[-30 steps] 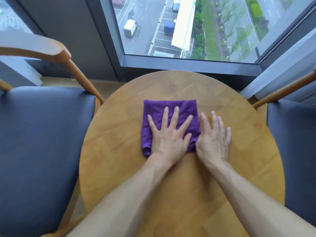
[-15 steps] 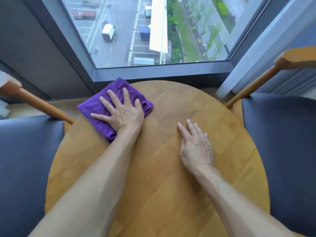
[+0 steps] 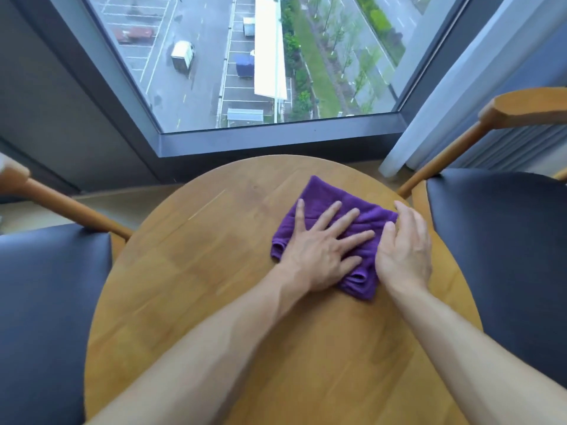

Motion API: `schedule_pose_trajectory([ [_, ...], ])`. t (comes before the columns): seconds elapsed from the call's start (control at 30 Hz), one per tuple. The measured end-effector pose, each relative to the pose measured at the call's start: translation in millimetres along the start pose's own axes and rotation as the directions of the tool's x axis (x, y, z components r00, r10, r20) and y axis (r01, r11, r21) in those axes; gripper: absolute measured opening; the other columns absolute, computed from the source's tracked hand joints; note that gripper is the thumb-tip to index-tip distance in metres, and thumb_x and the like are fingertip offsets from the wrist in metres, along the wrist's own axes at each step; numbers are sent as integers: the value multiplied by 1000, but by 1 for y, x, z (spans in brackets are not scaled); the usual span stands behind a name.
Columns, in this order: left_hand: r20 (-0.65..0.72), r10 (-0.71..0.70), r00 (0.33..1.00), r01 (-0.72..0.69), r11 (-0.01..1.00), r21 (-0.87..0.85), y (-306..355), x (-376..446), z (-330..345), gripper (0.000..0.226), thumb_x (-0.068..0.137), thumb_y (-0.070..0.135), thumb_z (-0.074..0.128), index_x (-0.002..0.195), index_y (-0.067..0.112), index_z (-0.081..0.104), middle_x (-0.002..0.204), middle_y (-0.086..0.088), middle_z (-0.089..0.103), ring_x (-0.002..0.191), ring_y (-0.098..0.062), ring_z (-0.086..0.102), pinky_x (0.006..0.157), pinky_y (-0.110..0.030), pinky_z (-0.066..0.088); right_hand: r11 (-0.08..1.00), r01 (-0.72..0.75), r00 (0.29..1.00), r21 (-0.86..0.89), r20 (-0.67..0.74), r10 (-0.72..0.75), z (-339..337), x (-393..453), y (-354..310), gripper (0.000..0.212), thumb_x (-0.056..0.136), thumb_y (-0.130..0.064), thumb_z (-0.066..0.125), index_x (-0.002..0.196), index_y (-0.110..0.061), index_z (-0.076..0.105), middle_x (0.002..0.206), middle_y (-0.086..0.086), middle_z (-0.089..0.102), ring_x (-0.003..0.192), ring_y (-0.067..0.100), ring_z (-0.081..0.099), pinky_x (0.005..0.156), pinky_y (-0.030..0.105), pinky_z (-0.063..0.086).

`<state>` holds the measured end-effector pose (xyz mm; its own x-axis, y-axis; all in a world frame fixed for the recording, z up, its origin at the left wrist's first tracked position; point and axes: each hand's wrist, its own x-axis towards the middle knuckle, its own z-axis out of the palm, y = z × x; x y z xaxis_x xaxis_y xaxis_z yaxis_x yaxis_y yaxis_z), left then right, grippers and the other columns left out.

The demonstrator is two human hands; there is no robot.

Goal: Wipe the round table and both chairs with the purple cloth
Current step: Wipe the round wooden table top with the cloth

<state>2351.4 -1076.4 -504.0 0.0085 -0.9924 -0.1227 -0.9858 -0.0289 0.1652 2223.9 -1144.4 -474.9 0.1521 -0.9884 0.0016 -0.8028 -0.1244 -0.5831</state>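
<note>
The purple cloth is pressed flat on the round worktop by the left hand (fingers spread wide); its right edge is touched by the right hand, fingers relaxed.

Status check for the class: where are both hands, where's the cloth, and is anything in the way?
Left hand flat on purple cloth. Right hand at its right edge. Cloth on round table, right side. Nothing blocking.

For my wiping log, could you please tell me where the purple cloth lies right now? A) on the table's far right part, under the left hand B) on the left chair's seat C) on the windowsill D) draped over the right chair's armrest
A: the cloth lies flat on the table, toward its far right, with the left hand pressed flat on it.
</note>
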Motion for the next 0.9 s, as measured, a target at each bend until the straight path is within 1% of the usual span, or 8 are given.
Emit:
schedule_pose_trajectory([
  [0.13,-35,-343,939,344,938,35,-80,-36,-7,60,93,68,12,152,56,11,167,13,0,155,-17,-4,111,-74,-3,997,-65,989,-32,132,68,-9,-3,3,48,106,-28,34,154,-27,30,158,3,29,141,26,36,111,39,32],
  [0.27,-43,-744,667,735,666,-131,-104,-31,-13,56,99,62,23,153,51,14,168,9,-2,154,-21,-7,110,-76,-6,995,-14,965,-95,258,38,-22,4,14,51,105,-22,35,155,-26,28,156,3,37,139,26,39,107,36,34],
  [0.4,-27,-867,498,846,492,-206,-57,32,-14,58,100,56,21,156,45,12,168,1,-2,153,-33,-9,106,-80,-5,979,68,921,-193,389,13,-30,10,24,53,104,-18,36,156,-25,28,159,0,33,147,21,29,117,35,26],
  [0.47,-19,-818,575,798,566,-205,-24,61,-13,59,100,56,22,156,44,13,168,1,-2,153,-35,-8,106,-80,-6,979,86,911,-182,413,-4,-35,12,29,56,103,-14,38,157,-24,26,160,1,32,147,22,29,116,35,27],
  [0.53,-30,-677,735,666,730,-154,19,81,-8,57,100,55,23,156,44,13,168,2,-1,153,-33,-7,107,-78,-7,990,84,926,-113,377,-36,-40,12,33,59,98,-8,40,156,-19,29,158,7,34,143,26,35,114,33,28],
  [0.67,7,-281,960,281,960,-14,96,79,4,56,101,52,16,156,44,12,168,1,-1,153,-33,-8,107,-78,-5,995,-94,993,39,73,91,-50,8,41,43,93,-6,46,135,-10,49,137,17,48,125,37,47,99,37,35],
  [0.8,48,-74,996,72,997,40,96,28,10,57,98,57,7,155,50,11,168,7,-1,154,-26,-7,108,-75,-6,989,-125,986,-81,103,133,-56,-5,53,42,93,-9,43,134,-17,50,136,12,49,125,34,46,100,40,37],
  [0.9,19,-155,988,154,987,56,37,-21,9,57,97,66,15,152,56,9,167,14,-1,154,-15,-5,110,-74,-2,968,-9,970,-250,235,69,-53,-11,60,49,92,-9,41,139,-21,50,140,9,47,131,31,39,109,43,32],
])
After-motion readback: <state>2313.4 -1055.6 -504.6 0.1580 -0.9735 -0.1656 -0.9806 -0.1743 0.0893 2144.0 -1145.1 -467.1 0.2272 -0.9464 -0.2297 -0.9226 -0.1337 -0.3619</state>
